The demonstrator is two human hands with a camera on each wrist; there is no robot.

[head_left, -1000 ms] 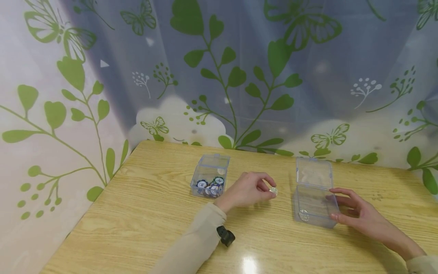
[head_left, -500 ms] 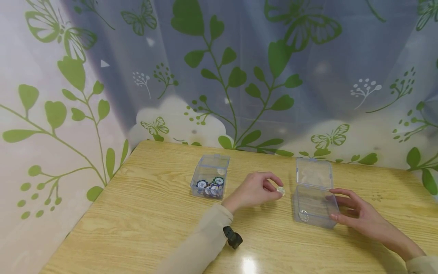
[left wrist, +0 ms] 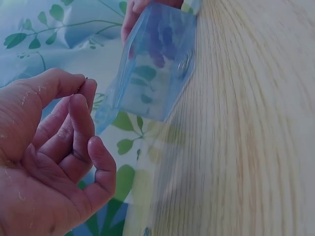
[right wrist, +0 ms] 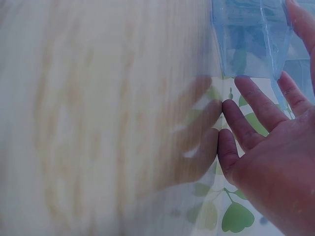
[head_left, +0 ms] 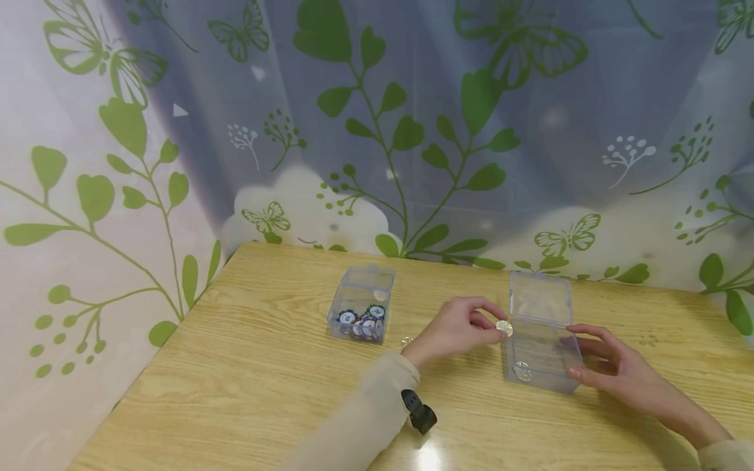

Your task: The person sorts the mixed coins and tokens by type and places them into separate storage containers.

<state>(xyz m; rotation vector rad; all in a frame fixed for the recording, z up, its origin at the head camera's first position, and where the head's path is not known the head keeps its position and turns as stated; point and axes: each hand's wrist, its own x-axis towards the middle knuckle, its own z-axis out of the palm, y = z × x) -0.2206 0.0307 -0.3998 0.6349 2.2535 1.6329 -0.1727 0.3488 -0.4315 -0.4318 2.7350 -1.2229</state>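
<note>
In the head view my left hand point(head_left: 459, 330) pinches a shiny coin point(head_left: 504, 328) between thumb and fingertips, at the left wall of the right-hand clear plastic box point(head_left: 544, 350). That box has its lid raised, and one coin point(head_left: 522, 371) shows near its front left corner. In the left wrist view the pinched coin is almost wholly hidden by the fingertips. My right hand point(head_left: 624, 369) rests its fingers against the right side of this box; the right wrist view shows the fingers point(right wrist: 258, 103) spread and fairly straight, with fingertips at the box wall.
Left of my left hand stands a second clear box point(head_left: 358, 301), lid up, with several poker chips point(head_left: 368, 326) and a pale round piece point(head_left: 381, 296) inside. Another coin point(head_left: 406, 341) lies on the wooden table point(head_left: 235, 366) beside my left wrist. A patterned curtain point(head_left: 436, 163) hangs behind.
My left hand has moved right with the coin, from between the boxes to the right-hand box's left wall. The coin by the left wrist has come into sight. The right hand stays in place.
</note>
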